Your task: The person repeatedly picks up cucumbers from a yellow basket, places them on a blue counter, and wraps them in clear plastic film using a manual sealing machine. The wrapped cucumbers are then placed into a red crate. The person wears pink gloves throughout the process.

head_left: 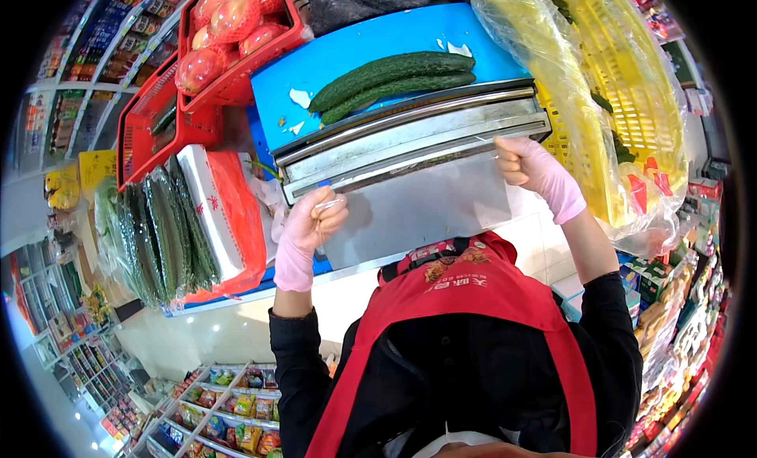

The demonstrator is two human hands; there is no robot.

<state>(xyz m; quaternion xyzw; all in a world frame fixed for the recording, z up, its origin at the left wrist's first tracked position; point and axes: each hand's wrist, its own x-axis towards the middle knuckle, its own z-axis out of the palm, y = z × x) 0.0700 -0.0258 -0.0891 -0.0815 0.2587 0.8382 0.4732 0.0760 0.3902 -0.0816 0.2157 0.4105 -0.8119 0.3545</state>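
My left hand (pixel 312 224), in a pale pink glove, is closed on a bunched edge of clear cling film (pixel 332 205) at the left front of a film wrapping machine (pixel 408 141). At the machine's right end, my gloved right hand (pixel 526 165) pinches the film's other side. The film between my hands is so clear that its extent is hard to see. Beyond the metal rollers, two dark green cucumbers (pixel 402 79) lie side by side, unwrapped, on the blue top board (pixel 366 44). Below my hands is the machine's grey metal plate (pixel 426 204).
White scraps (pixel 300 97) lie on the blue board. Red baskets stand at the left, one with net-wrapped apples (pixel 232 20). Several film-wrapped cucumbers (pixel 171 233) lie beside a white box (pixel 210 204). A yellow crate (pixel 633 74) with a plastic liner borders the right side.
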